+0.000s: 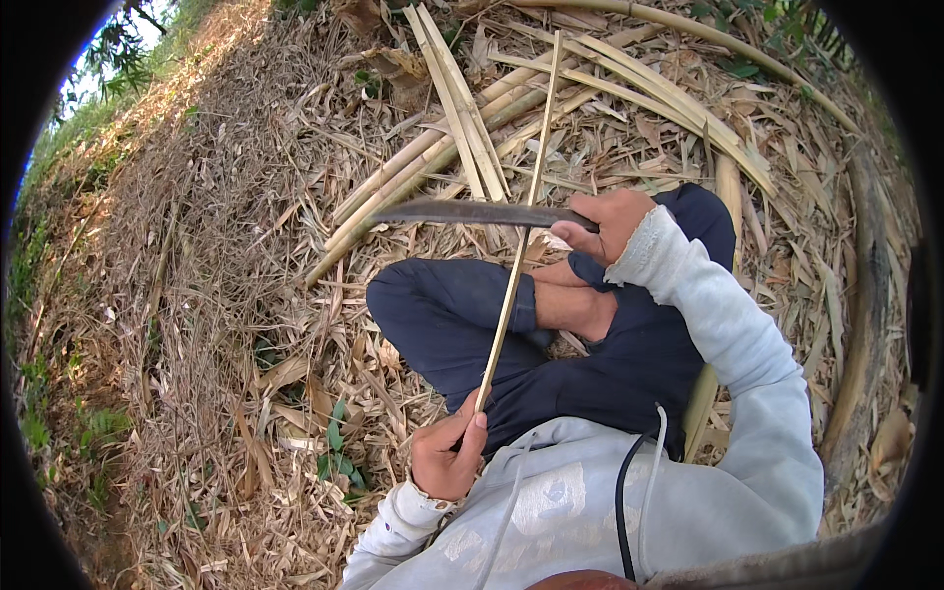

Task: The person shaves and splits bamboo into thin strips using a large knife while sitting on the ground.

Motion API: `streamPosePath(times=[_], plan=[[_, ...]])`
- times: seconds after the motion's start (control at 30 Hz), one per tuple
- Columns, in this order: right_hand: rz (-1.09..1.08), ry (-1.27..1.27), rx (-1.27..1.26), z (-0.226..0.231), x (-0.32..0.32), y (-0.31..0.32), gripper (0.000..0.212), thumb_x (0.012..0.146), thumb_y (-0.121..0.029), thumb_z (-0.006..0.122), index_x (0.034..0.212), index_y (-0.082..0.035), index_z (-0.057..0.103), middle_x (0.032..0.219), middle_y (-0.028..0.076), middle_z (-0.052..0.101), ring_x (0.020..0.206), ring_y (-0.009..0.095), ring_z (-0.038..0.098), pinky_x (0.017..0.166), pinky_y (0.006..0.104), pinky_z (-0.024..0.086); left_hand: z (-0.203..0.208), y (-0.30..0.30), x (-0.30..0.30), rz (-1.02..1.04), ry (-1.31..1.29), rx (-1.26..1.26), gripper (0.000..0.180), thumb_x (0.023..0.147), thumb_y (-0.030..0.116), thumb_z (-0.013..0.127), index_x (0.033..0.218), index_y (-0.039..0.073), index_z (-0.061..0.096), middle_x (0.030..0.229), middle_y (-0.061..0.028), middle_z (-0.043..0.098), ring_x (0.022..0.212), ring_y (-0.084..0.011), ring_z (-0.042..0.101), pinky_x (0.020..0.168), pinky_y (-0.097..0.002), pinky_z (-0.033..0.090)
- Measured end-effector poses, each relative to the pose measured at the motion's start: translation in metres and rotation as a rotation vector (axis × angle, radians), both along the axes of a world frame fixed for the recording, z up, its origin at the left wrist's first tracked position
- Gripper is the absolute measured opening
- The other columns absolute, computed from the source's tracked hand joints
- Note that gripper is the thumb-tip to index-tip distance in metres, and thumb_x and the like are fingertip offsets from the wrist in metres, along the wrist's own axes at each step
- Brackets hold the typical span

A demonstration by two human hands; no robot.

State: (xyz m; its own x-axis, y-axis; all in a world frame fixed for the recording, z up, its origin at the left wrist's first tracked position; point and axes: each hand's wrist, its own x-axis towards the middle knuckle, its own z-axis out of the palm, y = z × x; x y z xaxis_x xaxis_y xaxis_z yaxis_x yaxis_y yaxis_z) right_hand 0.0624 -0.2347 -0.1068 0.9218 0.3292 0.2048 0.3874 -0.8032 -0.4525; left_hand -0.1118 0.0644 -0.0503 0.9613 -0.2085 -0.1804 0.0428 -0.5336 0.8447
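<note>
A long, thin bamboo strip [510, 285] slants up and away across my lap. Its near end is pinched in my left hand [449, 452], close to my belly. My right hand [612, 224] is wrapped round the dark handle of a long-bladed knife [452, 210]. The blade points left and lies across the strip above my crossed legs, seeming to touch it; from this angle I cannot tell which part of the edge meets it.
Split bamboo strips [457, 108] and round bamboo poles [393, 197] lie ahead of me. More split lengths [669, 93] are at the far right. A thick log [860, 324] curves along the right side. Dry leaves and shavings [246, 324] cover the sloping ground.
</note>
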Motion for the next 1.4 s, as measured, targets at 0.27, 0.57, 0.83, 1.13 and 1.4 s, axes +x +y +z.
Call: streamPosePath(times=[0.27,0.57,0.83,1.13,1.4], plan=[[-0.232,0.044,0.143,-0.029,0.043,-0.050,0.064,0.097,-0.060,0.040,0.080,-0.003,0.063,0.062,0.017,0.059,0.063,0.037,0.062,0.061,0.0420,0.049,-0.016,0.026,-0.014,-0.058,-0.054,0.064,0.033,0.095,0.006,0.057,0.125,-0.007,0.060,0.058,-0.0061,0.057,0.050,-0.0086,0.052,0.051,-0.0246,0.042],[-0.086,-0.003,0.096,-0.016,0.030,-0.027,0.057,0.095,-0.060,0.045,0.083,-0.007,0.061,0.061,0.018,0.057,0.062,0.039,0.060,0.057,0.0450,0.047,-0.039,0.037,-0.028,-0.022,-0.084,-0.028,0.033,0.099,0.012,0.053,0.127,-0.004,0.060,0.058,0.0017,0.055,0.047,-0.0042,0.048,0.046,-0.0215,0.039],[-0.060,0.013,0.022,-0.007,0.018,-0.006,0.066,0.091,-0.070,0.041,0.089,-0.008,0.063,0.067,0.016,0.064,0.068,0.036,0.067,0.066,0.0446,0.054,-0.051,0.043,-0.038,0.045,-0.064,-0.056,0.034,0.099,0.013,0.053,0.128,-0.005,0.059,0.060,0.0024,0.056,0.047,-0.0034,0.046,0.046,-0.0206,0.037],[-0.282,0.059,0.074,-0.028,0.051,-0.047,0.057,0.096,-0.060,0.043,0.084,-0.008,0.062,0.063,0.017,0.059,0.065,0.038,0.062,0.058,0.0449,0.049,-0.041,0.047,-0.063,0.070,0.047,0.009,0.033,0.095,0.009,0.057,0.126,-0.002,0.061,0.061,-0.0049,0.059,0.056,-0.0082,0.055,0.058,-0.0229,0.046],[-0.186,0.073,0.070,-0.014,0.042,-0.047,0.054,0.096,-0.059,0.046,0.086,-0.008,0.062,0.064,0.018,0.058,0.062,0.039,0.059,0.058,0.0439,0.048,-0.043,0.044,-0.058,0.090,0.044,-0.019,0.032,0.096,0.010,0.057,0.124,-0.003,0.062,0.061,-0.0073,0.060,0.053,-0.0101,0.056,0.055,-0.0250,0.045]])
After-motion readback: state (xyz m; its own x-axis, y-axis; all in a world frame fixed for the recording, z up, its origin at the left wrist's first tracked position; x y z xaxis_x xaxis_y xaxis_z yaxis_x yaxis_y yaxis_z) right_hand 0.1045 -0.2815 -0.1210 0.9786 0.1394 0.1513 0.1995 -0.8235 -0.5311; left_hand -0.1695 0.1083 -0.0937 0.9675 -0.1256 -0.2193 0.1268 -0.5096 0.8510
